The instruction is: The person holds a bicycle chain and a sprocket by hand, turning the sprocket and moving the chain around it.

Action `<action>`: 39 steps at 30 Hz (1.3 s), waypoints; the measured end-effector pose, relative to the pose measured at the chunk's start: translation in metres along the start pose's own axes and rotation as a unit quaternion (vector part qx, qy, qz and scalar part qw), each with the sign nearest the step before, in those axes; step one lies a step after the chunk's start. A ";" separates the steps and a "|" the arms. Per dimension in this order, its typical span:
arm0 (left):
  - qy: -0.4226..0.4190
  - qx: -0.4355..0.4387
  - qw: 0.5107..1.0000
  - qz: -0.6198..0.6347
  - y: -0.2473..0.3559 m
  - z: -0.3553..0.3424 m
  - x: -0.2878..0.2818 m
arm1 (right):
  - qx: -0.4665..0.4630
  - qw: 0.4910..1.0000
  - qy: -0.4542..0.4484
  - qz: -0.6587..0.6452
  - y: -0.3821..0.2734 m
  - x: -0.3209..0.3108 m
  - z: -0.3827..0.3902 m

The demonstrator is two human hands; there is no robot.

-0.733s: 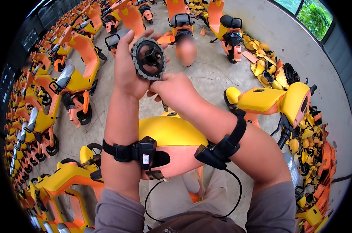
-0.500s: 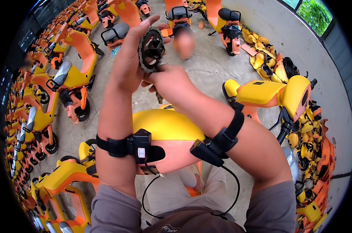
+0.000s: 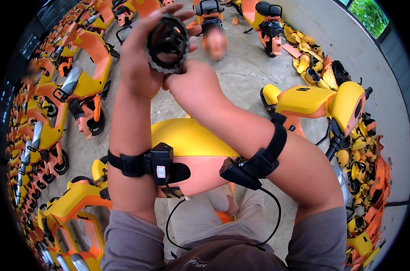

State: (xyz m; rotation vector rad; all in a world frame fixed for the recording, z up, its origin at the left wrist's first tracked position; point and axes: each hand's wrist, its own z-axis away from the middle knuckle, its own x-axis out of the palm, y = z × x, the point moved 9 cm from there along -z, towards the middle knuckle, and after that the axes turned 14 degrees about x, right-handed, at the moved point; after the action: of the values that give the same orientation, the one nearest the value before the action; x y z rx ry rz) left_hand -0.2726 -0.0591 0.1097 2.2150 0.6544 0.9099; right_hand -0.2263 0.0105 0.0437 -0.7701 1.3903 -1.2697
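A dark toothed ring with an open, spoked middle, which looks like a chainring point(image 3: 168, 44), is raised at the top of the view. My left hand point(image 3: 139, 58) supports it from the left and behind, with fingers spread past its far rim. My right hand point(image 3: 187, 81) is closed at the ring's lower edge; its fingertips are mostly hidden, so what they pinch there cannot be made out. Below my forearms is the yellow and peach body of a scooter point(image 3: 191, 140), with my legs behind it. Black strapped devices sit on both forearms.
Rows of orange and yellow scooters point(image 3: 89, 88) fill the left side. Another yellow scooter point(image 3: 304, 101) stands close on the right. Loose yellow and orange body panels point(image 3: 356, 167) are heaped along the grey wall point(image 3: 381, 95). A thin wire point(image 3: 250, 67) lies on the concrete floor.
Both hands have lifted slightly and shifted left with the chainring, which has turned to show more of its face. A chain-like strip that hung below my right hand is out of sight.
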 end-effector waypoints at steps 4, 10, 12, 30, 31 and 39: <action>-0.096 0.025 0.948 0.303 0.021 0.001 0.015 | -0.021 1.000 -0.014 -0.003 -0.022 -0.005 0.014; -0.113 0.054 0.935 0.332 0.027 0.000 0.001 | -0.091 0.993 -0.026 0.075 -0.041 -0.004 0.024; -0.112 0.045 0.933 0.338 0.026 0.001 0.002 | -0.133 0.989 -0.043 0.049 -0.048 -0.001 0.034; -0.077 0.022 0.916 0.393 0.026 0.011 0.029 | 0.060 0.971 -0.195 -0.126 -0.074 -0.030 0.069; -0.076 0.021 0.916 0.394 0.026 0.011 0.030 | 0.061 0.971 -0.195 -0.126 -0.072 -0.031 0.069; -0.131 0.021 0.918 0.375 0.031 0.017 0.047 | 0.005 0.963 -0.188 -0.192 -0.064 -0.034 0.059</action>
State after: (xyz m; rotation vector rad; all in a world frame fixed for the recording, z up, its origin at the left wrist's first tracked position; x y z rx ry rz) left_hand -0.2237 -0.0557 0.1432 2.5991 -0.3459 0.9126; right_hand -0.1738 0.0113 0.1207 -1.2475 0.9531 -1.3331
